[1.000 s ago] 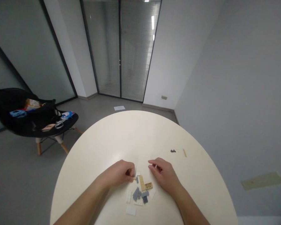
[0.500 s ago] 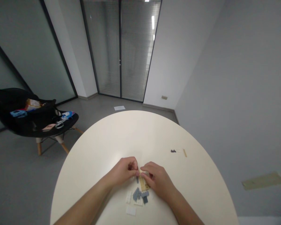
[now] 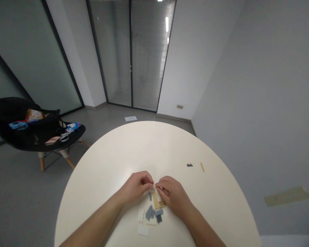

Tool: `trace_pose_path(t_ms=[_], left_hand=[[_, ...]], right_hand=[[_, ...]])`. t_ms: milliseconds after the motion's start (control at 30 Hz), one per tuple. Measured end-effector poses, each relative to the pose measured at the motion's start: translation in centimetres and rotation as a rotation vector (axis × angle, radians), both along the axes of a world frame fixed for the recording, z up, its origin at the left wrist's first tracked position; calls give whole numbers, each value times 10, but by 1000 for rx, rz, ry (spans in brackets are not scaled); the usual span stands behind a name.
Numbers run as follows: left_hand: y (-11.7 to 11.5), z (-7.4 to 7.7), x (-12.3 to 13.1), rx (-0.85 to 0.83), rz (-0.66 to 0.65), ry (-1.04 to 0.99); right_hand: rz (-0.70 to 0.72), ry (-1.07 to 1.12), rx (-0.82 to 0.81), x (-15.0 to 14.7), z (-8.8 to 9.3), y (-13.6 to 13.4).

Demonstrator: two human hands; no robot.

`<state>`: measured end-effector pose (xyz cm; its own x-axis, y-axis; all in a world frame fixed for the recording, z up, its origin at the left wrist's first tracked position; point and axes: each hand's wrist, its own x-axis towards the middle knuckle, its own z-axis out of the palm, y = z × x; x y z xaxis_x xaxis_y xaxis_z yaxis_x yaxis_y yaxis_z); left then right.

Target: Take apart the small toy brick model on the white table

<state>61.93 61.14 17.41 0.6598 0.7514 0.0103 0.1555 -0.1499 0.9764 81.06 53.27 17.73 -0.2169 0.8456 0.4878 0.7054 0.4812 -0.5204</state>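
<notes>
My left hand point(image 3: 136, 187) and my right hand point(image 3: 173, 196) meet at the fingertips above a loose pile of toy bricks. Between the fingertips sits a small pale brick point(image 3: 152, 187), mostly hidden by the fingers. Just below my right hand lie a long tan plate point(image 3: 155, 201) and a tan perforated brick point(image 3: 162, 204), partly covered. Nearer me are grey bricks point(image 3: 149, 212) and white flat plates point(image 3: 143, 230). All of this rests on a round cream table point(image 3: 154, 147).
A small dark piece point(image 3: 189, 165) and a tan strip point(image 3: 202, 167) lie on the table's far right. A black chair point(image 3: 23, 140) holding a bag and assorted items stands at left. A sheet of paper point(image 3: 130, 118) lies on the floor before glass doors point(image 3: 130, 55).
My right hand has moved left from beside the bricks until its fingertips meet my left hand's. Both hands now cover the top of the tan plate. The head view has shifted slightly.
</notes>
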Motion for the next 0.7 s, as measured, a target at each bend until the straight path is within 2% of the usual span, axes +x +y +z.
trace_pose_path(t_ms=[133,233,433,500,600,700], left_hand=[[1,2,0,41,59,27],[1,4,0,57,79,49],[3,2,-3,67,54,83],[3,-1,-3,69,51,89],[3,-1,-3,77,46,94],[3,1,-3,81,46,95]], right_hand=[[-104,-4,30,13,-2,2],[-267,5,42,34,-1,4],[-877,65,95,108,-2,3],[-1039,63,25,133,-6,0],[-1149,1,-113,158,-13,-4],[-1184,-53,-202,167,-20,-4]])
